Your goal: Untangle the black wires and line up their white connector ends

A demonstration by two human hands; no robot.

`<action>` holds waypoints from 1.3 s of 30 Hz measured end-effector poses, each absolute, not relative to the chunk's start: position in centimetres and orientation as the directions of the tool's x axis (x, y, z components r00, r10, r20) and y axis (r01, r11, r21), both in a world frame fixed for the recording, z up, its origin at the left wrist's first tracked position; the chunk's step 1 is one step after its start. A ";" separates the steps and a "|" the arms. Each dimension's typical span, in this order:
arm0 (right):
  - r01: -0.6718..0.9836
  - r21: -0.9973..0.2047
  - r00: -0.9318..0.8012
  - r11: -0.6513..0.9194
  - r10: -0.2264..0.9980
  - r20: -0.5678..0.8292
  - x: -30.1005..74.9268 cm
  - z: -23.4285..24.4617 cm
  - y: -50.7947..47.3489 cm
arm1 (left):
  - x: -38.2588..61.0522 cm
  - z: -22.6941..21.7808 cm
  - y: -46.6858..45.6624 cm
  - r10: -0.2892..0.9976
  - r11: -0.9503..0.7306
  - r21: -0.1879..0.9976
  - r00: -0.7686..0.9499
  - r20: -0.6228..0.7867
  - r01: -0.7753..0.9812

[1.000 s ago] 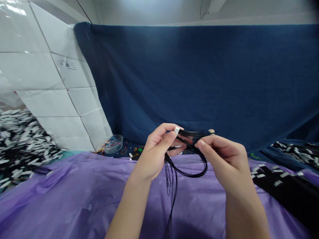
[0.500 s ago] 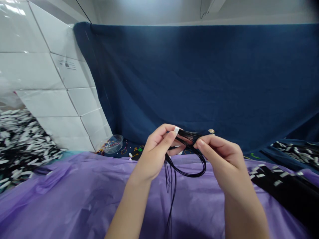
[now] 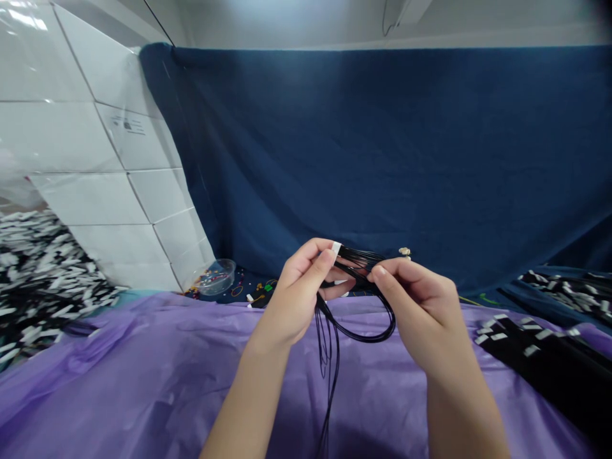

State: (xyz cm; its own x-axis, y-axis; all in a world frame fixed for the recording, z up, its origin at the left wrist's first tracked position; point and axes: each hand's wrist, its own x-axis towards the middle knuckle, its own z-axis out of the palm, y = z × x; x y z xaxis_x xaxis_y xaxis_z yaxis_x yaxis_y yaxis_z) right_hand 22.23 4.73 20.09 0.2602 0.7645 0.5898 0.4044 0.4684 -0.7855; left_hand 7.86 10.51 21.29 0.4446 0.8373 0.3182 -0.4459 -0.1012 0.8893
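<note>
My left hand (image 3: 299,290) pinches a small white connector (image 3: 336,248) from which a bundle of thin black wires (image 3: 359,329) fans out, loops down and hangs toward me. My right hand (image 3: 421,306) is closed on the same black wires just right of the connector, thumb and fingers pressed together. Both hands hover above a purple sheet (image 3: 143,376) spread in front of me.
A clear plastic dish (image 3: 217,275) with small coloured bits stands at the back left. Piles of black wires with white connectors lie at far left (image 3: 38,274) and at right (image 3: 540,350). A dark blue cloth (image 3: 382,146) hangs behind; white boxes (image 3: 95,159) stack at left.
Both hands have shifted very slightly left while keeping their hold on the connector and wires. Little else differs.
</note>
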 end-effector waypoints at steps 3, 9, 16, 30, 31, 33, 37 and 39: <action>0.445 -0.760 0.268 0.474 0.739 0.618 22.2 19.9 4.9 | 7.9 21.2 10.5 0.842 -0.107 0.893 0.437 0.315 -0.437; 0.483 -0.721 0.250 0.496 0.711 0.657 22.1 19.9 5.1 | 7.7 21.3 10.6 0.848 -0.084 0.900 0.444 0.290 -0.427; 0.486 -0.731 0.250 0.479 0.725 0.642 21.7 20.2 4.5 | 7.7 21.2 10.6 0.846 -0.080 0.890 0.442 0.299 -0.448; 0.501 -0.714 0.276 0.489 0.692 0.667 21.6 20.6 4.5 | 8.0 21.4 10.3 0.871 -0.058 0.879 0.406 0.276 -0.473; 0.507 -0.710 0.282 0.489 0.685 0.672 21.6 20.6 4.5 | 8.0 21.4 10.3 0.871 -0.054 0.883 0.411 0.269 -0.466; 0.513 -0.705 0.300 0.490 0.667 0.682 21.5 20.5 4.6 | 8.1 21.4 10.3 0.868 -0.046 0.889 0.422 0.262 -0.456; 0.529 -0.690 0.322 0.493 0.636 0.702 21.4 20.4 4.5 | 8.2 21.2 10.3 0.861 -0.037 0.883 0.433 0.265 -0.467; 0.539 -0.685 0.325 0.490 0.629 0.706 21.3 20.4 4.5 | 8.2 21.2 10.3 0.860 -0.033 0.878 0.434 0.268 -0.477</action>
